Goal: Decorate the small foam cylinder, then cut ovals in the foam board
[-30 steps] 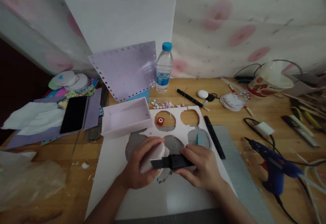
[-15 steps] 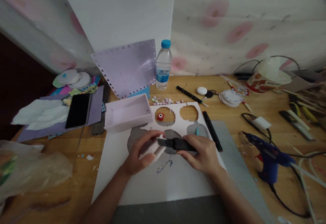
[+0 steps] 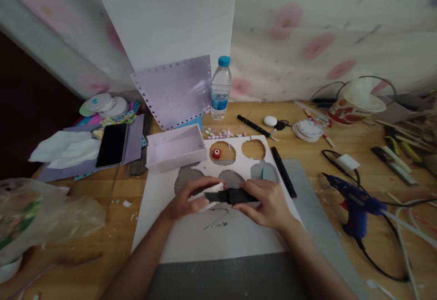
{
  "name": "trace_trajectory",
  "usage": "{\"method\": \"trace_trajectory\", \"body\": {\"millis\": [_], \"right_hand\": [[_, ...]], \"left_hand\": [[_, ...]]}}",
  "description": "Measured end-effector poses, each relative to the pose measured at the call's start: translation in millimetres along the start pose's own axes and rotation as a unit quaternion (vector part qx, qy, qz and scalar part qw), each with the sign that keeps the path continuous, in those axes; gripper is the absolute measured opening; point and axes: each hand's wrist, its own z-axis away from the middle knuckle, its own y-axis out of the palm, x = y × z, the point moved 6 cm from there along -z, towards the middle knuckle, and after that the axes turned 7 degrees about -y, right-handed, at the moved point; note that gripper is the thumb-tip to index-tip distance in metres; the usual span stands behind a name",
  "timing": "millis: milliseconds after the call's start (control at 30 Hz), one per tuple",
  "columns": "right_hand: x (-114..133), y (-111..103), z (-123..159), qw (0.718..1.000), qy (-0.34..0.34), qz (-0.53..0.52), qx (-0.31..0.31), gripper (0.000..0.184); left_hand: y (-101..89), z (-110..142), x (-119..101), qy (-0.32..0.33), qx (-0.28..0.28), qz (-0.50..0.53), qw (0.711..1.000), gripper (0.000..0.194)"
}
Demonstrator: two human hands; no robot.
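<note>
My left hand is closed around a small white cut-out piece of board, partly hidden by its fingers. A black utility knife is gripped in my right hand, its blade pointing left across the white piece. Both hands are above a large white board with several rounded holes cut through its far part. Through one hole a small red block shows. A black marker lies along the board's right edge.
An open pale lilac box stands on the board's far left corner, with a water bottle behind. At right lie a blue glue gun and cables. A phone and a plastic bag are at left.
The knife's blade end has moved slightly left and down over the white piece, which now looks flatter in my left hand. The whole view has shifted a little.
</note>
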Motion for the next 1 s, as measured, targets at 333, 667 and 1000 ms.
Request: {"method": "trace_trajectory", "body": {"millis": [333, 667, 1000], "right_hand": [[-1.6, -2.3, -0.4, 1.0, 0.007, 0.008, -0.004, 0.045], [2.0, 0.0, -0.2, 0.999, 0.023, 0.021, -0.025, 0.044], [1.9, 0.7, -0.3, 0.999, 0.037, 0.022, -0.033, 0.043]], "left_hand": [[-1.0, 3.2, -0.4, 0.0, -0.005, -0.005, 1.0, 0.05], [2.5, -0.9, -6.5, 0.009, -0.008, -0.038, 0.999, 0.052], [1.0, -1.8, -6.6, 0.014, -0.033, -0.037, 0.999, 0.051]]}}
